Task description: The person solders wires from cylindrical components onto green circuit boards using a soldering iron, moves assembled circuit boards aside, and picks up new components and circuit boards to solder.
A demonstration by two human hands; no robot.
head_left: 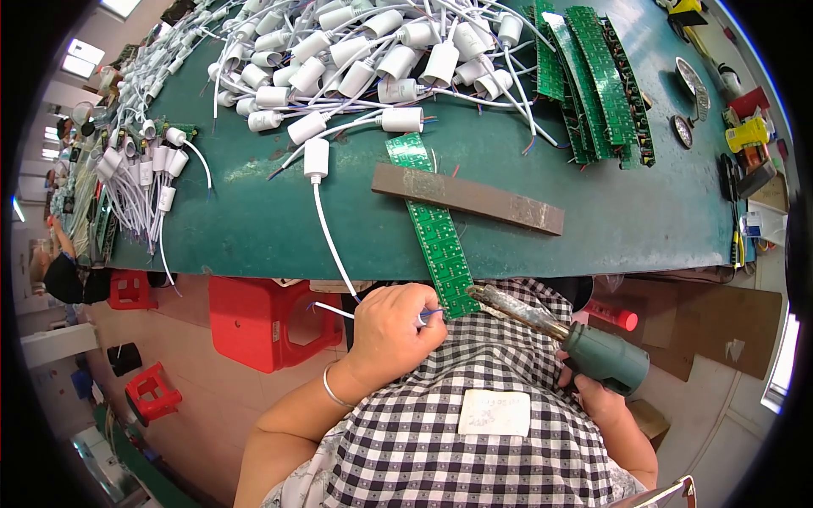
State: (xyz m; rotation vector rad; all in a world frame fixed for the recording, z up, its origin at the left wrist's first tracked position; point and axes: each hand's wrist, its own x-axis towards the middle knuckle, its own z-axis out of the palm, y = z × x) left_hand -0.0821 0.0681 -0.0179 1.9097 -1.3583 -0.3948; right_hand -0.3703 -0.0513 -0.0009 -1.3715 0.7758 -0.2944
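Observation:
My left hand [394,334] is closed in a pinch on a white cable [329,229] that runs down from a white lamp holder [316,158] on the table. A blue wire end pokes out of the fingers at the near end of a green circuit board strip [436,240]. This strip sticks out over the table's front edge, with a brown flat bar [466,198] lying across it. In my right hand [597,398] is a green-handled soldering gun [603,357]. Its dark, crusted tip is beside the strip's near end; I cannot tell whether they touch.
White lamp holders with cables [356,59] are heaped at the back, and more [144,169] lie at the left. Stacked circuit boards [597,85] stand at the back right. A red stool [271,322] is below the table. Another person [68,271] sits at far left.

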